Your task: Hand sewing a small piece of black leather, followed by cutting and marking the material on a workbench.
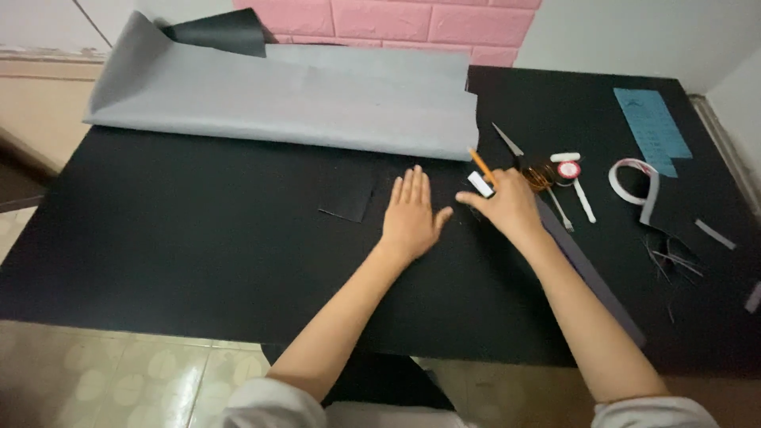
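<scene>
Head view, near to far. Large black sheet of thin flexible material [198, 254] covers the table, its near edge hanging just past the table front above the tiled floor [119, 372]. Left hand [411, 215] lies flat on this sheet, palm down, fingers straight and close together, gripping nothing. Right hand [507, 204], just beside it, is curled around a small white block [480, 184] and an orange pencil [480, 165], tip toward the sheet. Judged soft, light and limp, the sheet would slide or buckle unless pinned flat; the free near edge offers the best hold. A long dark straightedge [590, 273] passes under the right forearm. Small black offcut [349, 202] lies left of the hands, with open room beyond it. Right side is crowded: scissors [523, 158], white tape loop [634, 178], blue card [654, 131]. Farthest, a folded grey sheet [285, 99] lies against the pink brick-pattern wall [412, 24].
</scene>
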